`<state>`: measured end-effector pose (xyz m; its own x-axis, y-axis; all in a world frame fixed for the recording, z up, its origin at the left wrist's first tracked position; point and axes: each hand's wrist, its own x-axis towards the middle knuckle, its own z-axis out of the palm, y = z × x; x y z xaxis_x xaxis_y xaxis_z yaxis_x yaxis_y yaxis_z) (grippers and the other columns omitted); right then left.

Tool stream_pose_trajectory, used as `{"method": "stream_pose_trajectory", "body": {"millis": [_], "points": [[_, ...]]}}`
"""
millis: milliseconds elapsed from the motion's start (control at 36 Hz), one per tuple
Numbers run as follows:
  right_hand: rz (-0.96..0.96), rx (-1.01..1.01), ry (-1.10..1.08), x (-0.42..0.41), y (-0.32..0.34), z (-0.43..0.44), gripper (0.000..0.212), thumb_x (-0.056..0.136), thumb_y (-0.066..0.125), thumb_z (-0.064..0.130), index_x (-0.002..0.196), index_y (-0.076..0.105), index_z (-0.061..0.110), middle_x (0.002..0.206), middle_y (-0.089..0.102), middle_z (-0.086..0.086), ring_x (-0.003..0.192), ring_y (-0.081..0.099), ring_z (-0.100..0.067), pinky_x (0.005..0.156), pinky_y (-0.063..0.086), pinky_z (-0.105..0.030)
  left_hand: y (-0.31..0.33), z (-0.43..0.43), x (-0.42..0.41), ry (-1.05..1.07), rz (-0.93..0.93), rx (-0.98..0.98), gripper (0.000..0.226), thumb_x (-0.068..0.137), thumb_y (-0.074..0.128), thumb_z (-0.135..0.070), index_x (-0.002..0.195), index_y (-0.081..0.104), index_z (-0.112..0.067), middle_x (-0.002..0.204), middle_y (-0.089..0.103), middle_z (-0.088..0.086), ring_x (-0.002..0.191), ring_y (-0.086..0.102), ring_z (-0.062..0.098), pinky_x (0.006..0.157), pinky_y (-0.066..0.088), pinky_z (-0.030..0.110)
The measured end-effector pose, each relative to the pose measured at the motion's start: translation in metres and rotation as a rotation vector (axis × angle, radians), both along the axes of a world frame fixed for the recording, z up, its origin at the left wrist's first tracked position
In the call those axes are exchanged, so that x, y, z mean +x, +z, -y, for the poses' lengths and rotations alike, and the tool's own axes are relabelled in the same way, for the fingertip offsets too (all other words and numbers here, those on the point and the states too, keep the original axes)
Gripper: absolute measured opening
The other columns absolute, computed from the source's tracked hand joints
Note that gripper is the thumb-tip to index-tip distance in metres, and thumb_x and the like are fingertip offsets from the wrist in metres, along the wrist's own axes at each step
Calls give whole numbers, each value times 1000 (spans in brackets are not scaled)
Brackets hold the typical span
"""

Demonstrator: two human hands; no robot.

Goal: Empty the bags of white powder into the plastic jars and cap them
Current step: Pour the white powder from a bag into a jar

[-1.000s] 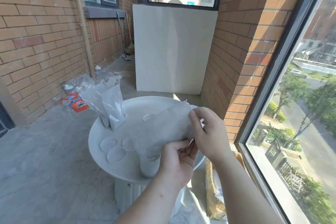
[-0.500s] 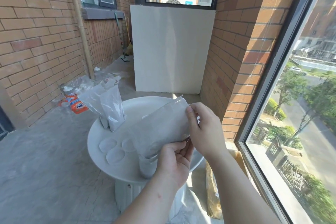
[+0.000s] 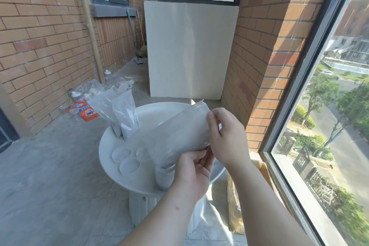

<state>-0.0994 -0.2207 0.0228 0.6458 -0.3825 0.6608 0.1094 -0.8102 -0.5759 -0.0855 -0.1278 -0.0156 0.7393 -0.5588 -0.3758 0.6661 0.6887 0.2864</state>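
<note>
Plainly, left hand (image 3: pixel 191 175) and right hand (image 3: pixel 225 138) pinch a cloudy tilted bag (image 3: pixel 175 134) over the jar (image 3: pixel 163 175).

A round white desk (image 3: pixel 159 109) stood on the grey floor (image 3: pixel 50 175). Two bags (image 3: pixel 126 114) of white powder stood upright, touching, at its far left edge. Three clear round lids (image 3: pixel 129 166) lay flat, close together, near its left edge. A clear jar (image 3: pixel 162 177) stood at its near edge.

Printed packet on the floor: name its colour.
Mainly orange packet, with white and blue print; the head view shows it.
</note>
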Motion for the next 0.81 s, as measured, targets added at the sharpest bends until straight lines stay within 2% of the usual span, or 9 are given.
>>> {"method": "stream_pose_trajectory", "body": {"millis": [250, 389, 500, 639, 806], "points": [[-5, -20, 1, 1, -1, 1, 24, 103, 45, 28, 86, 56, 15, 79, 58, 3, 78, 55, -21, 70, 47, -46, 1, 1, -1, -15, 9, -9, 33, 86, 42, 15, 102, 69, 6, 94, 75, 17, 76, 75, 23, 61, 60, 27], [-43, 0, 32, 1, -5, 3, 23, 104, 47, 29, 89, 60, 18, 88, 61, 4, 84, 57, -17, 74, 48, -43, 1, 2, -2, -17, 14, -19, 32, 86, 42, 15, 99, 69, 5, 90, 75, 16, 72, 74, 22, 60, 59, 26], [-51, 18, 50, -2, -3, 6, 25, 104, 50, 29, 87, 62, 15, 86, 61, 6, 84, 56, -11, 72, 46, -33, 2, 2, -3, -19, 29, -37, 34, 86, 40, 16, 98, 70, 7, 93, 75, 19, 76, 75, 24, 62, 60, 27], [-76, 35, 64, -8, -1, 13, 26, 102, 55, 27, 84, 66, 13, 86, 59, 17, 88, 56, -2, 69, 41, -17, 2, 2, -3, -21, 51, -39, 35, 86, 41, 15, 103, 70, 7, 102, 74, 19, 84, 75, 25, 67, 61, 29], [-111, 50, 76, -11, -6, 20, 22, 101, 57, 26, 85, 69, 18, 88, 61, 13, 88, 56, -5, 71, 43, -23, 3, 2, -3, -27, 77, -29, 35, 86, 42, 15, 103, 72, 7, 108, 73, 19, 89, 75, 25, 77, 62, 30]]}}
